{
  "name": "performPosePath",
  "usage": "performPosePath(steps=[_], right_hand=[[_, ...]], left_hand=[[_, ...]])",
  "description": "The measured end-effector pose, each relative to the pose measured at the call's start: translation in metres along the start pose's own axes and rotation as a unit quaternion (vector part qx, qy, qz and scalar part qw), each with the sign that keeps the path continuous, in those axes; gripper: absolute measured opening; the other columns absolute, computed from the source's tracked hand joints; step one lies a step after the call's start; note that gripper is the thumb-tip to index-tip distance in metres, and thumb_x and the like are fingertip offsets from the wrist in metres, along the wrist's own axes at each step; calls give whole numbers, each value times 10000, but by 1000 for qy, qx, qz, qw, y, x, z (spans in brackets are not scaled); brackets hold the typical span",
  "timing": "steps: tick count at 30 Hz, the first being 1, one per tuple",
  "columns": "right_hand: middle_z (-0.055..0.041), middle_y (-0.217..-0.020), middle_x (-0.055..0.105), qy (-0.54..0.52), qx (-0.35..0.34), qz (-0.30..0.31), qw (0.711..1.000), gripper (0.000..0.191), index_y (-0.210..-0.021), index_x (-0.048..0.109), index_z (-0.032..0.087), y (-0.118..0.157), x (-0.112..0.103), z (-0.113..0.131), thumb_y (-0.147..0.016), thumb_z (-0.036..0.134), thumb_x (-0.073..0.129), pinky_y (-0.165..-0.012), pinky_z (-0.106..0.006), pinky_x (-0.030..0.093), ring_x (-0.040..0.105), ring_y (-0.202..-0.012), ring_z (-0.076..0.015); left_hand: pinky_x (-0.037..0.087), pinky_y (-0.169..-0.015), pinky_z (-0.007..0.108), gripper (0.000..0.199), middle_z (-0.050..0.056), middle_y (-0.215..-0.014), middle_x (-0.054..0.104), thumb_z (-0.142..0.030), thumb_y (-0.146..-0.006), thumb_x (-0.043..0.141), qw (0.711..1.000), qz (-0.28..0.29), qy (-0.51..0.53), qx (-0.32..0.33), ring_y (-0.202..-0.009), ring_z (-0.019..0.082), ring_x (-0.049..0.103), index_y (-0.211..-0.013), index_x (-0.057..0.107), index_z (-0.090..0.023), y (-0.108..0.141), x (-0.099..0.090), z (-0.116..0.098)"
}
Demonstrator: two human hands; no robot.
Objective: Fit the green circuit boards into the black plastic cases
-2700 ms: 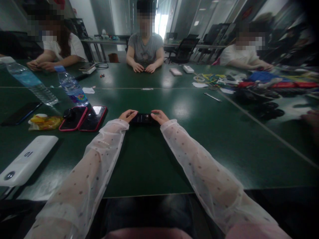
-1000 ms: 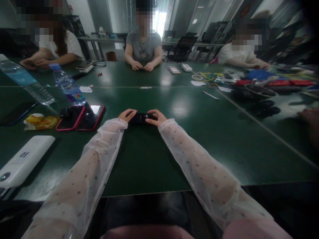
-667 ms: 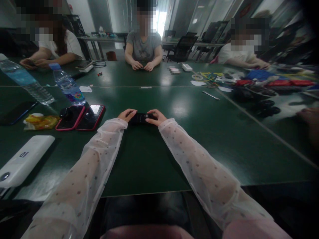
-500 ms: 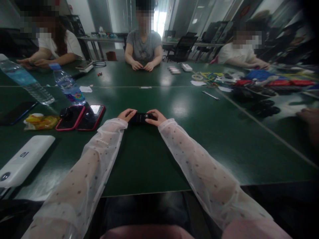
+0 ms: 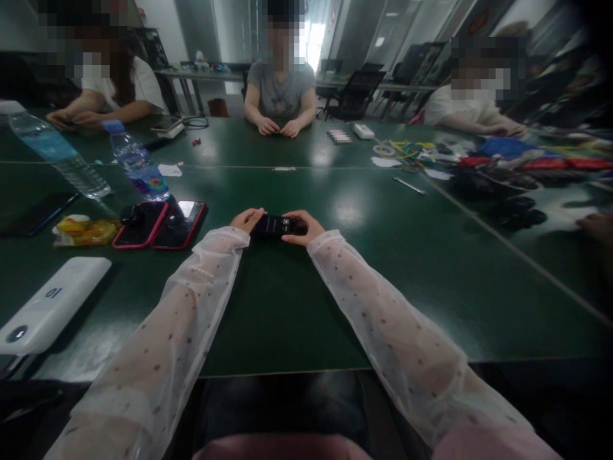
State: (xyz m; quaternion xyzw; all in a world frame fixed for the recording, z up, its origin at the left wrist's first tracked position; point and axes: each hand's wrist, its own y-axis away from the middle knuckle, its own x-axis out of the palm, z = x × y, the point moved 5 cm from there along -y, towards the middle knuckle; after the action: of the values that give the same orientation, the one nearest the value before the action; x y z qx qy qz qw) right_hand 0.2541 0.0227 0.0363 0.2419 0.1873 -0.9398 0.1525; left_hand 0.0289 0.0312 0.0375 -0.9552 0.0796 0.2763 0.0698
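Observation:
Both of my hands hold a small black device with a lit screen (image 5: 274,225), lying sideways just over the green table. My left hand (image 5: 248,220) is closed round its left end, thumb along the upper edge. At the other end, my right hand (image 5: 304,228) grips it between the thumb at the lower edge and fingers behind. White icons or text glow on the screen, too small to read. A dark rounded part shows at the right end, partly covered by my fingers; the exact kind of device cannot be made out.
To the left lie two phones in pink-red cases (image 5: 179,225), a yellow packet (image 5: 86,231), a white power bank (image 5: 57,303) and two water bottles (image 5: 138,163). A wrench (image 5: 410,186) and a heap of cables and bags (image 5: 517,153) lie right. Several people sit around the table (image 5: 287,306).
My right thumb has shifted from over the screen to the device's lower edge, so more of the screen shows. The whole view has moved slightly.

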Motion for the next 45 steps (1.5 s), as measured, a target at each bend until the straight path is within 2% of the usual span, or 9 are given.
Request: performPosePath(steps=[9, 15, 20, 24, 29, 32, 38, 42, 45], right_hand=[[-89, -1186, 657, -73, 54, -19, 996, 552, -1171, 605, 243, -3, 3, -12, -699, 422, 827, -1066, -543, 495, 642, -1157, -289], [-97, -1205, 658, -44, 37, -12, 998, 616, -1193, 585, 236, -6, 5, -16, -648, 339, 854, -1058, -538, 502, 641, -1177, -299], [-88, -1187, 672, -49, 32, -33, 998, 595, -1169, 578, 252, -6, 6, -17, -644, 355, 841, -1052, -551, 496, 648, -1166, -306], [-94, -1129, 695, -107, 37, -47, 992, 650, -1126, 577, 246, -6, 3, -16, -583, 450, 869, -1061, -557, 486, 677, -1104, -309], [-118, -1187, 692, -198, 65, -82, 975, 814, -1096, 586, 239, -9, -11, -18, -464, 651, 891, -1138, -554, 440, 650, -1198, -327], [-107, -1205, 689, -214, 64, -141, 965, 854, -1097, 587, 249, -12, -30, -24, -450, 733, 862, -1148, -535, 442, 647, -1211, -321], [-127, -1179, 686, -73, 64, -243, 965, 768, -1171, 544, 227, -9, -66, -45, -589, 642, 823, -1028, -543, 518, 673, -1088, -316], [-126, -1173, 680, 13, 94, -281, 955, 638, -1191, 536, 214, -4, -69, -59, -658, 460, 785, -963, -524, 551, 675, -1041, -304], [-123, -1179, 671, 65, 102, -283, 951, 595, -1199, 548, 209, -1, -66, -65, -686, 416, 768, -983, -532, 541, 666, -1055, -301]], left_hand=[[506, -913, 428, 692, 123, -990, 696, -760, -903, 345, 999, -8, -50, 13, -978, 307, 662, -1030, 662, -158, -1, 1, -3], [484, -1031, 477, 865, 188, -1240, 674, -782, -731, 604, 999, 26, -5, 32, -1150, 346, 655, -1275, 574, -109, 0, 3, -3], [434, -1114, 533, 888, 191, -1302, 663, -586, -580, 848, 998, 36, 4, 47, -1245, 363, 624, -1288, 557, -137, -4, 4, 4], [427, -1110, 575, 880, 195, -1280, 673, -420, -498, 921, 997, 33, 39, 57, -1232, 369, 634, -1246, 546, -146, -12, 7, 16], [403, -1141, 563, 816, 223, -1279, 665, -359, -528, 918, 994, 44, 88, 54, -1261, 363, 624, -1215, 553, -114, -15, 10, 22], [378, -1168, 551, 794, 198, -1305, 665, -348, -571, 907, 993, 50, 80, 70, -1274, 341, 621, -1257, 569, -133, -13, 10, 18], [360, -1173, 565, 733, 158, -1302, 685, -341, -607, 891, 994, 61, 61, 62, -1260, 313, 635, -1255, 591, -177, -8, 8, 10], [354, -1176, 563, 723, 152, -1299, 688, -364, -609, 890, 995, 60, 54, 52, -1266, 311, 632, -1245, 597, -179, -6, 6, 8], [368, -1166, 562, 713, 150, -1296, 688, -354, -608, 893, 996, 61, 47, 41, -1265, 314, 630, -1235, 604, -178, -5, 6, 8]])
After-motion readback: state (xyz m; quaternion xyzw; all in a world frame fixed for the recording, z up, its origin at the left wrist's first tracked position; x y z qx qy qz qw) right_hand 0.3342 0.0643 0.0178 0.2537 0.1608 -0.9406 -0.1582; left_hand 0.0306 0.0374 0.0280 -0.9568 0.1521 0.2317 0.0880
